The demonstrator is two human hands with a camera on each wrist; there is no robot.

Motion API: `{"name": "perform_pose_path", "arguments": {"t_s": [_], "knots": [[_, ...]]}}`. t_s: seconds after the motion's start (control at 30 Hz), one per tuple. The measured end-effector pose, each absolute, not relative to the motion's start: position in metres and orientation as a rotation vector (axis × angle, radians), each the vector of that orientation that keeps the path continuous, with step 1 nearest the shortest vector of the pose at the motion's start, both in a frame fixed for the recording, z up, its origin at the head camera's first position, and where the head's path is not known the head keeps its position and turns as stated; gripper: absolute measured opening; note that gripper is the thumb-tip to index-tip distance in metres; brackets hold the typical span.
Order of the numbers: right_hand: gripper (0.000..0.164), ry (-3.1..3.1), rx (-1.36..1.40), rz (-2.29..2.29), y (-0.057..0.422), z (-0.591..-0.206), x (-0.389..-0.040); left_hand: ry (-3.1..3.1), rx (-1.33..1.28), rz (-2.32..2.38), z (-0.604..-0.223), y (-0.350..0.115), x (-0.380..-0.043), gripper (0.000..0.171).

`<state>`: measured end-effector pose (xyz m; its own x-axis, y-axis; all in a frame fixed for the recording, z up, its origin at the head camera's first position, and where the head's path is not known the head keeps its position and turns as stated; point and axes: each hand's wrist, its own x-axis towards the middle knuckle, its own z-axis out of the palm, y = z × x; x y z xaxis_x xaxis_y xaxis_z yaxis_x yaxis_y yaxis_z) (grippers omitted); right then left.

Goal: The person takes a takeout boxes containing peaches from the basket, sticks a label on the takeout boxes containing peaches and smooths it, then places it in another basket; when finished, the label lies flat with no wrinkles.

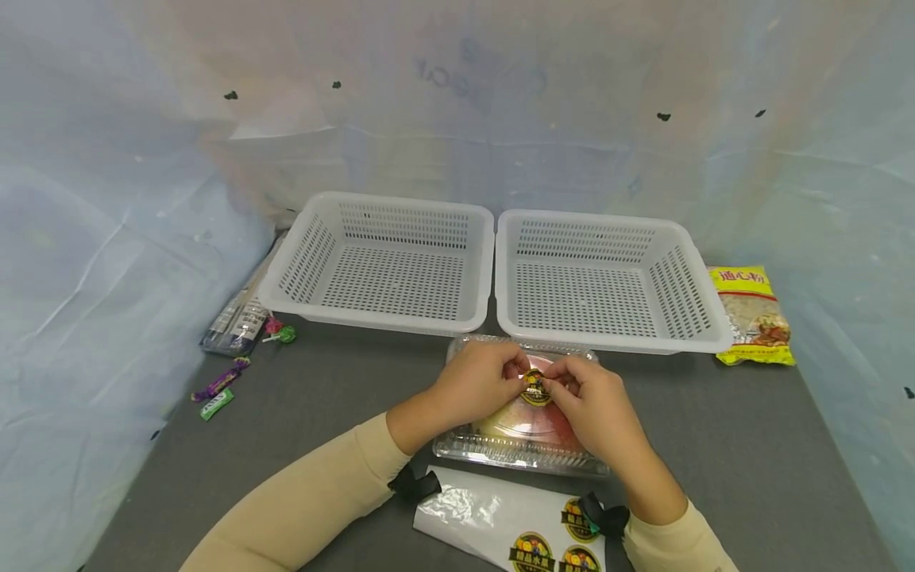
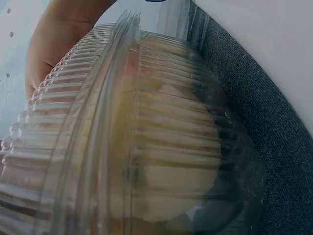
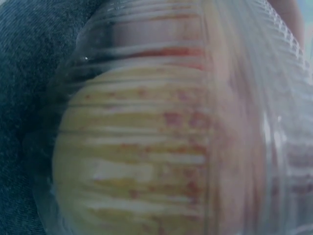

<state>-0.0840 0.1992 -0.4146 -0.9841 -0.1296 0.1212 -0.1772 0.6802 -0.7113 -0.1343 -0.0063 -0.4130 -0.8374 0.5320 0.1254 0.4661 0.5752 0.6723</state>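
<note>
A clear plastic clamshell container point(image 1: 511, 454) with ribbed sides lies on the dark grey table, round yellow and red fruit visible through its lid. Over the lid, a round black-and-gold sticker point(image 1: 534, 392) is pinched at its left edge by my left hand point(image 1: 477, 385) and at its right edge by my right hand point(image 1: 599, 409). Whether it touches the lid I cannot tell. The left wrist view looks at the container's side, with a pale yellow fruit point(image 2: 178, 152) inside. In the right wrist view a red-speckled yellow fruit point(image 3: 127, 166) shows through the plastic.
A white sheet point(image 1: 479, 512) with several similar stickers lies before the container. Two white perforated baskets point(image 1: 386, 321) stand behind it. On the left are wrapped candies point(image 1: 217, 403), lollipops point(image 1: 284, 334) and a plastic packet point(image 1: 239, 322); a yellow food bag point(image 1: 752, 314) lies right.
</note>
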Motion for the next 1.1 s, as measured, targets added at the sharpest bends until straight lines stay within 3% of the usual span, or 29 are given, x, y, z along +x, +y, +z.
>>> {"name": "perform_pose_path", "arguments": {"t_s": [0.23, 0.47, 0.73, 1.1], "knots": [[0.010, -2.823, 0.279, 1.080, 0.198, -0.414, -0.083, 2.808, 0.929, 1.021, -0.417, -0.007, -0.129, 0.029], [0.022, -2.641, 0.650, 0.756, 0.205, -0.423, -0.079, 2.951, 1.465, 0.621, -0.422, -0.017, -0.112, 0.017], [0.054, -2.724, 0.932, 0.358, 0.222, -0.421, -0.067, 2.790, 1.539, 0.137, -0.416, -0.040, -0.098, 0.064], [0.063, -2.752, 1.038, 0.137, 0.230, -0.414, -0.059, 2.688, 1.553, 0.176, -0.423, -0.054, -0.098, 0.089]]}}
